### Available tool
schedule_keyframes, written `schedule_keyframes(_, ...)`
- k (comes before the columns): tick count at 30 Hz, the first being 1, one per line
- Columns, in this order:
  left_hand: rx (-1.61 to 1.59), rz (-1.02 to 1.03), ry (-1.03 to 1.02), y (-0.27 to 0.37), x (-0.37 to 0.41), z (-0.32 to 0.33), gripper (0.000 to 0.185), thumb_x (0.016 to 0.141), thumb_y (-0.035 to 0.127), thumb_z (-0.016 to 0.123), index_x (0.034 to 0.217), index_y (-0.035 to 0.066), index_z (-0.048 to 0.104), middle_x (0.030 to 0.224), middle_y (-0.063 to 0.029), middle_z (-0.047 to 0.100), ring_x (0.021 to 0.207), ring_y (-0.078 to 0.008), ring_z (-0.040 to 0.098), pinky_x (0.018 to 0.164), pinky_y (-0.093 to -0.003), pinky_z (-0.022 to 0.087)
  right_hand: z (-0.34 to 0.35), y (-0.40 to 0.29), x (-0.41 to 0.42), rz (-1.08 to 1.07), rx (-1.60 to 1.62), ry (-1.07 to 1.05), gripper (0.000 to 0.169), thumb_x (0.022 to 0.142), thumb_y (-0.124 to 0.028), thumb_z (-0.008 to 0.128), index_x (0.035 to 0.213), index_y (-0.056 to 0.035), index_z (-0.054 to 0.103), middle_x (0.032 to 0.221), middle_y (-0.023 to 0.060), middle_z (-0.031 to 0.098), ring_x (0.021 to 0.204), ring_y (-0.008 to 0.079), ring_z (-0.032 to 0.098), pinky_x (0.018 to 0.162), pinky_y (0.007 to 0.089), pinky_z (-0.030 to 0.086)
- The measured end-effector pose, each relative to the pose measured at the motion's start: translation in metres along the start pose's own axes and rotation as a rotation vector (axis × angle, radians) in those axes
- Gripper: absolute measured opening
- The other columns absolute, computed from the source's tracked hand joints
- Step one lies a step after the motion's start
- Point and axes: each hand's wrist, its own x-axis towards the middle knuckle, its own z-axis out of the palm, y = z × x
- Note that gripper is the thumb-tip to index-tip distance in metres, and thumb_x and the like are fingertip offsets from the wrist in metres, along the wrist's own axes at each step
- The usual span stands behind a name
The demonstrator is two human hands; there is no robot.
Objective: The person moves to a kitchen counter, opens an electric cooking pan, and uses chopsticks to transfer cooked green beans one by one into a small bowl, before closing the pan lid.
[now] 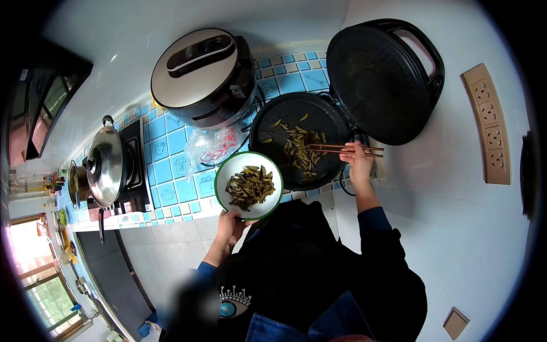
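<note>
My left hand point(230, 225) grips the near rim of a white plate with a green edge point(222, 184). On it lies a heap of browned green vegetable strips point(252, 186). A pair of wooden chopsticks point(372, 151) is held in my right hand point(358, 161), their tips down among more strips point(301, 149) in the pan. These are spread over the black lower plate of an electric griddle point(273, 113). Its round lid point(376, 85) stands raised at the back right. The white plate is held beside the griddle's near left rim.
An electric pressure cooker point(196, 77) stands behind on the blue tiled counter point(188, 147), with a crumpled plastic bag point(213, 147) before it. Left, a lidded wok point(104, 166) sits on the cooktop point(136, 162), its handle jutting past the counter edge. Wall sockets point(491, 124) are at right.
</note>
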Motion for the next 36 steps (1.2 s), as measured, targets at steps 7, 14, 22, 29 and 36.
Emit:
schedule_keyframes(7, 0.065, -0.003, -0.034, 0.002, 0.015, 0.024, 0.048, 0.073, -0.008, 0.035, 0.120, -0.009, 0.031, 0.118, -0.0246, 0.044, 0.102, -0.0400, 0.052, 0.078, -0.0556, 0.051, 0.026, -0.046, -0.053, 0.069, 0.233, -0.161, 0.028, 0.091, -0.022, 0.049, 0.088, 0.0039, 0.060, 0.073, 0.0138, 0.062, 0.057, 0.0193, 0.062, 0.052, 0.0274, 0.054)
schedule_keyframes(14, 0.086, -0.051, -0.062, 0.001, 0.027, 0.045, 0.048, 0.072, -0.006, 0.037, 0.119, -0.009, 0.034, 0.117, -0.0231, 0.046, 0.102, -0.0389, 0.053, 0.079, -0.0551, 0.050, 0.038, -0.064, -0.079, -0.060, 0.000, -0.293, 0.026, 0.093, -0.018, 0.045, 0.097, 0.0038, 0.059, 0.075, 0.0103, 0.059, 0.055, 0.0163, 0.060, 0.047, 0.0238, 0.050)
schedule_keyframes(22, 0.016, -0.060, -0.120, 0.007, 0.025, 0.014, 0.055, 0.070, -0.003, 0.040, 0.124, -0.010, 0.032, 0.121, -0.0228, 0.044, 0.108, -0.0390, 0.049, 0.086, -0.0515, 0.048, -0.041, -0.012, -0.023, 0.012, -0.040, 0.054, 0.027, 0.091, -0.018, 0.048, 0.106, 0.0023, 0.056, 0.087, 0.0115, 0.060, 0.058, 0.0143, 0.058, 0.050, 0.0227, 0.048)
schedule_keyframes(29, -0.032, -0.022, -0.032, 0.012, 0.012, -0.004, 0.054, 0.072, -0.003, 0.037, 0.124, -0.011, 0.029, 0.124, -0.0245, 0.039, 0.112, -0.0402, 0.045, 0.090, -0.0525, 0.045, -0.006, 0.037, -0.054, -0.171, -0.355, -0.230, 0.030, 0.091, -0.019, 0.051, 0.109, 0.0029, 0.058, 0.097, 0.0140, 0.062, 0.060, 0.0143, 0.062, 0.050, 0.0236, 0.050)
schedule_keyframes(36, -0.026, -0.023, -0.017, 0.010, 0.007, -0.006, 0.054, 0.071, -0.003, 0.038, 0.124, -0.009, 0.029, 0.124, -0.0231, 0.040, 0.112, -0.0395, 0.046, 0.090, -0.0524, 0.045, 0.001, 0.033, -0.040, -0.228, -0.271, -0.075, 0.029, 0.092, -0.020, 0.050, 0.098, 0.0064, 0.060, 0.082, 0.0133, 0.065, 0.065, 0.0175, 0.065, 0.059, 0.0259, 0.053)
